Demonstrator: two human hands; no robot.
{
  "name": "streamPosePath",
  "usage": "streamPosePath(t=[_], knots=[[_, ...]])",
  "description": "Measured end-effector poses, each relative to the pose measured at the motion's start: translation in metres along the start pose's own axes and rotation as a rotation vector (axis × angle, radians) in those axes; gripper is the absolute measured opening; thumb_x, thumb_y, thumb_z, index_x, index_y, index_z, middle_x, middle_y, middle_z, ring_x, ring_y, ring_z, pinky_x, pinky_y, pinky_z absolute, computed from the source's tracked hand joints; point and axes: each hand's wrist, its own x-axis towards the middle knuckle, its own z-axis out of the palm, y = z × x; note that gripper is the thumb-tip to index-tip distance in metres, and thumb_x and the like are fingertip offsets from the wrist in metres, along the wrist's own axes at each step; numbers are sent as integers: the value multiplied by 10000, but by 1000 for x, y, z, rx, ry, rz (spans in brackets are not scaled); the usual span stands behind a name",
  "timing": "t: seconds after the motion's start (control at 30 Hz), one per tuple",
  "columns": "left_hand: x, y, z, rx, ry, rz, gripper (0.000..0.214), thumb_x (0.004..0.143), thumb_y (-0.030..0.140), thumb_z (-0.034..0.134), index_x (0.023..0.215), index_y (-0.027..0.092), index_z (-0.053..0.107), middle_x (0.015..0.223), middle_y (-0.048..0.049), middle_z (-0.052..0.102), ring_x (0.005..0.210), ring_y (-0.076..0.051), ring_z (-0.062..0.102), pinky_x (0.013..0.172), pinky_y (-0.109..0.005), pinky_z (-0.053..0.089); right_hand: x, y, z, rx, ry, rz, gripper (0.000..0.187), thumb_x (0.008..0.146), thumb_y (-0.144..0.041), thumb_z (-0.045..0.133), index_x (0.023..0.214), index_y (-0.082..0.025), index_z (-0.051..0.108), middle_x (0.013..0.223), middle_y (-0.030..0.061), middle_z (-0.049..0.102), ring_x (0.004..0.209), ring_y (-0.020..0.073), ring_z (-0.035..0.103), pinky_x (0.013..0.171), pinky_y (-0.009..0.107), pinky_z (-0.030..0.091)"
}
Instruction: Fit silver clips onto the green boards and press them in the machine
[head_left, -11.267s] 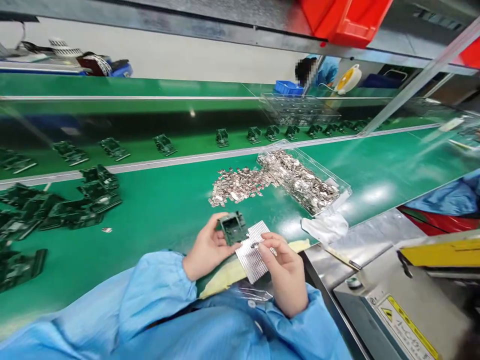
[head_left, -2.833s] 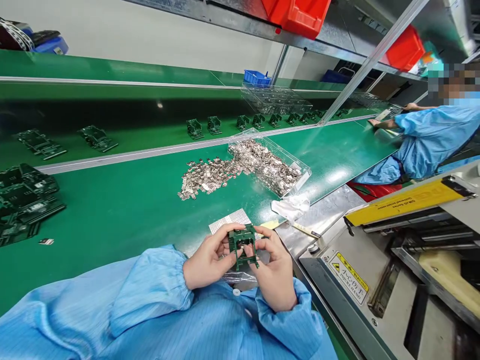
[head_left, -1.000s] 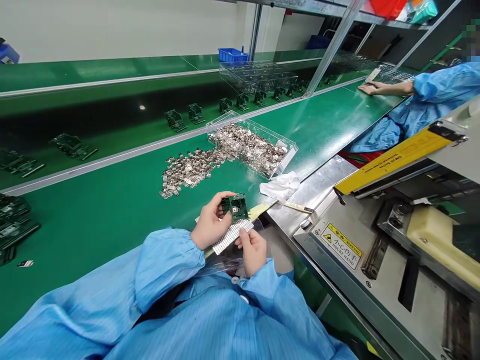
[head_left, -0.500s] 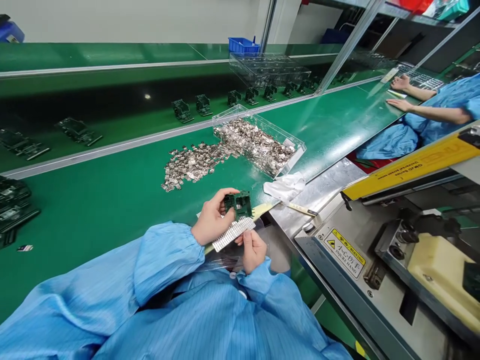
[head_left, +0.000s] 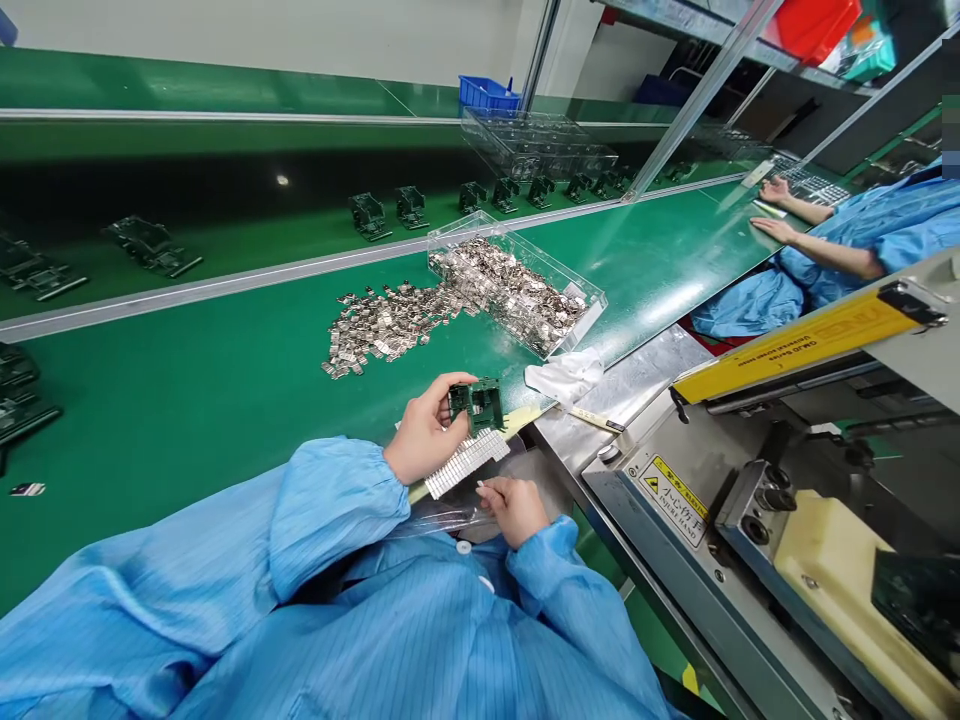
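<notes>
My left hand (head_left: 429,430) is closed around a dark green plastic housing (head_left: 477,404) with square openings, held just above the front edge of the bench. Under it lies a sheet of small white pieces in rows (head_left: 466,462), partly covered by my left hand; whether that hand also grips the sheet I cannot tell. My right hand (head_left: 517,508) is pinched, lower right of the sheet and apart from it, with a tiny white piece (head_left: 481,486) at the fingertips. Beyond both hands, a pile of small metal parts (head_left: 379,325) is spread on the green bench.
A clear plastic box (head_left: 555,350) of metal parts lies beyond my hands, near a white cloth (head_left: 566,377). Green housings (head_left: 411,207) stand along the recessed strip behind. To the right are a machine with a yellow bar (head_left: 795,340) and a co-worker's hands (head_left: 776,230).
My right hand has drawn away from the sheet, down and to the right, with the tiny white piece in its fingers. My left hand still holds the housing. The view has shifted slightly.
</notes>
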Motion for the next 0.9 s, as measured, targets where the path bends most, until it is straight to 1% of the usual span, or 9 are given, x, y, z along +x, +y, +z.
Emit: streamPosePath(t=[0.07, 0.17, 0.23, 0.3, 0.4, 0.47, 0.63, 0.8, 0.9], knots=[[-3, 1, -2, -58, -8, 5, 388, 815, 165, 584, 1195, 168, 509, 921, -42, 648, 804, -136, 633, 710, -227, 531, -6, -8, -14, -12, 22, 23, 160, 749, -322, 687, 621, -230, 716, 514, 11, 654, 435, 177, 573, 451, 277, 422], [-12, 4, -2, -142, -40, -17, 393, 856, 204, 563, 1238, 189, 470, 961, -51, 632, 792, -139, 626, 694, -242, 543, -17, -33, -35, 3, 86, 32, 187, 826, -361, 642, 803, -208, 747, 672, 42, 720, 576, 203, 657, 546, 300, 512], [-18, 7, 0, -179, -77, -28, 392, 881, 215, 537, 1262, 203, 446, 1006, -56, 616, 784, -132, 618, 704, -252, 547, -23, -54, -46, 57, 127, -15, 210, 886, -336, 582, 939, -203, 736, 781, 51, 737, 665, 198, 681, 633, 310, 544], [-23, 10, 3, -194, -120, -13, 379, 896, 203, 512, 1267, 213, 435, 1085, -68, 595, 805, -127, 612, 733, -255, 542, -24, -73, -52, 87, 178, -130, 166, 891, -271, 588, 955, -217, 732, 835, 46, 725, 737, 188, 672, 699, 309, 538], [-29, 12, 5, -175, -193, 10, 374, 908, 170, 480, 1273, 227, 419, 1116, -69, 590, 825, -125, 614, 737, -240, 526, -19, -91, -50, 82, 298, -312, 110, 841, -179, 647, 878, -241, 730, 857, 34, 660, 800, 180, 622, 722, 304, 507], [-31, 13, 5, -156, -231, 7, 375, 921, 171, 461, 1287, 234, 402, 1052, -57, 612, 809, -127, 619, 725, -237, 521, -13, -95, -44, 93, 374, -360, 111, 815, -155, 665, 860, -242, 717, 892, 37, 620, 845, 188, 601, 752, 321, 498], [-36, 13, 5, -120, -266, 14, 363, 946, 236, 451, 1303, 227, 389, 904, -38, 629, 798, -149, 630, 751, -266, 529, -4, -97, -30, 23, 430, -344, 32, 808, -193, 681, 810, -217, 702, 1030, 70, 576, 1008, 225, 562, 875, 379, 460], [-39, 19, 7, -139, -299, 74, 362, 950, 211, 423, 1309, 221, 382, 1023, -69, 645, 818, -143, 633, 733, -253, 540, -6, -101, -26, -80, 429, -331, 38, 823, -222, 659, 795, -210, 682, 1065, 84, 566, 1045, 236, 538, 895, 395, 437], [-41, 22, 8, -95, -298, 106, 368, 948, 204, 422, 1313, 228, 388, 1025, -64, 646, 798, -135, 634, 707, -241, 545, -8, -102, -26, -77, 434, -294, 70, 826, -243, 646, 769, -208, 668, 1054, 85, 572, 1028, 237, 545, 885, 391, 438]])
